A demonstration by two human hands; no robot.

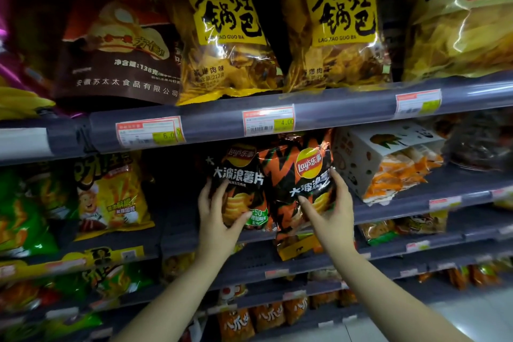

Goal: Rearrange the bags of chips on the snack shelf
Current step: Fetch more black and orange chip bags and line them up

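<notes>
Two black-and-orange Lay's chip bags stand side by side on the middle shelf [388, 211]. My left hand [216, 219] grips the lower part of the left Lay's bag [238, 175], thumb across its front. My right hand [330, 208] holds the right Lay's bag [299, 175] by its right edge, fingers curled around the side and thumb on the front. The right bag leans forward, its bottom hanging past the shelf lip. Both bags sit just under the grey price rail [333, 114].
A yellow snack bag [113, 197] and a green bag [25, 216] stand to the left, with a dark gap between them and the Lay's bags. A white box of orange packets [383, 164] lies at the right. Large yellow bags [227, 30] fill the upper shelf.
</notes>
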